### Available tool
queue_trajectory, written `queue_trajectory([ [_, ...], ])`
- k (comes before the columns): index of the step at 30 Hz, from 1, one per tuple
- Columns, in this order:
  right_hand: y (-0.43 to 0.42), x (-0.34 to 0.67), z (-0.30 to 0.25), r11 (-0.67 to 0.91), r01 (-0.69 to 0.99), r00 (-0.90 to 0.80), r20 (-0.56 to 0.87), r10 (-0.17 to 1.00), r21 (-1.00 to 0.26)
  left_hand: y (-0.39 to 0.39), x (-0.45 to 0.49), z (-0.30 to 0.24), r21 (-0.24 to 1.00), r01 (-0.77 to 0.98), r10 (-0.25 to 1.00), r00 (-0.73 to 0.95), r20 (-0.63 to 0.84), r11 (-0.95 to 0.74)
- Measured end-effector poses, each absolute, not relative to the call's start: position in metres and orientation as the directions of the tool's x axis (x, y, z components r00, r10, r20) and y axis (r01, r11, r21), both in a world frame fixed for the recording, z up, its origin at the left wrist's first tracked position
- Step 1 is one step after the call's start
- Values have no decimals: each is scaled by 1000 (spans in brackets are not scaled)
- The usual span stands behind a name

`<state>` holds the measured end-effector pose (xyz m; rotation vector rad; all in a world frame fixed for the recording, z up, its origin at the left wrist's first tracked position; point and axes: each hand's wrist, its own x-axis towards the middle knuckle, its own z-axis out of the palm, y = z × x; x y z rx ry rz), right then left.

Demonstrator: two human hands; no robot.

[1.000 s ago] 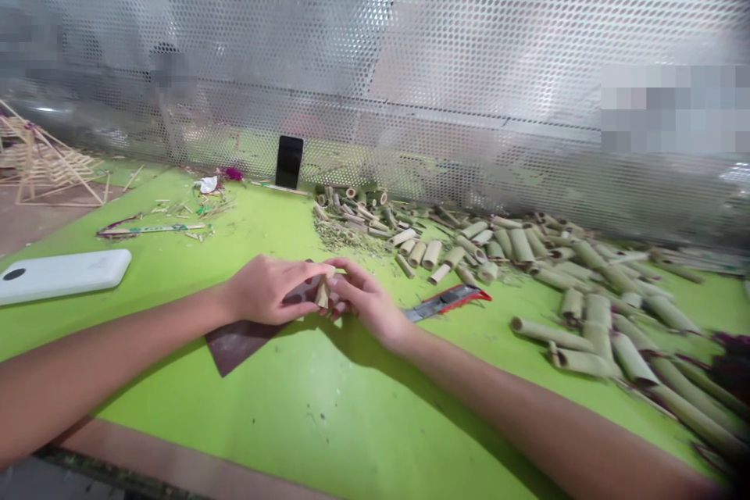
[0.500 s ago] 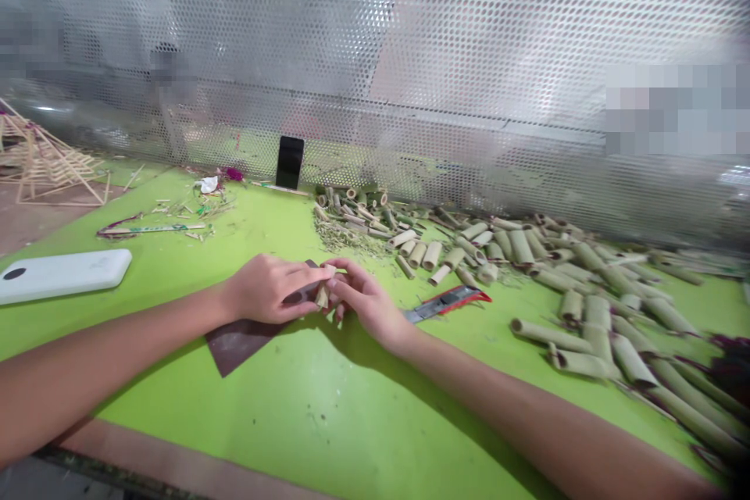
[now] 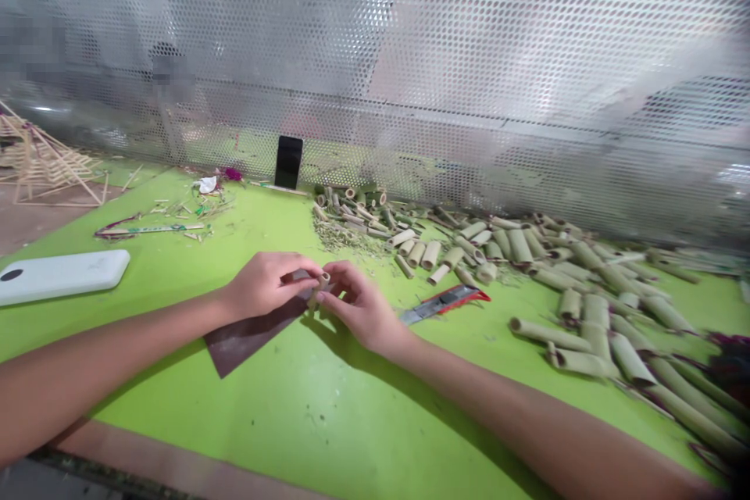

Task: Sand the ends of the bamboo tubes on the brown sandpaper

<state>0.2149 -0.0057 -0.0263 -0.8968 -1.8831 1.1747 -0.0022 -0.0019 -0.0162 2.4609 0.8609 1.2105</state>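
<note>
My left hand [image 3: 263, 285] pinches a dark brown sheet of sandpaper [image 3: 246, 342], whose lower part lies on the green table. My right hand [image 3: 357, 306] sits close against it, its fingers around a short bamboo piece [image 3: 322, 281]. That small piece stands between my hands, pressed to the sheet's upper edge, and my fingers hide most of it. A utility knife [image 3: 442, 305] with a red handle lies just beyond my right hand.
A large heap of cut bamboo tubes [image 3: 586, 312] spreads across the right of the green table [image 3: 293, 398]. Behind it stand a perforated metal screen [image 3: 469, 55] and an upright phone [image 3: 289, 162]. Left lie a white power bank [image 3: 62, 276], scraps, and a stick frame [image 3: 44, 168].
My hands have shifted slightly up and toward each other, and the bamboo piece sits a little higher against the sandpaper. The knife, tubes and other things hold their places apart from a slight camera shift.
</note>
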Motion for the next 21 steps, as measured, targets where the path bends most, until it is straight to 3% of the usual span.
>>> queue_trajectory([
  [6, -7, 216, -26, 424, 237, -425, 299, 854, -874, -10, 6, -14, 617, 330, 699, 369, 613, -715],
  [13, -9, 216, -27, 458, 258, -415, 330, 848, -851, -11, 8, -17, 650, 278, 706, 330, 627, -707],
  [21, -9, 217, -28, 485, 284, -417, 349, 839, -827, -11, 9, -12, 790, 268, 826, 310, 471, -551],
])
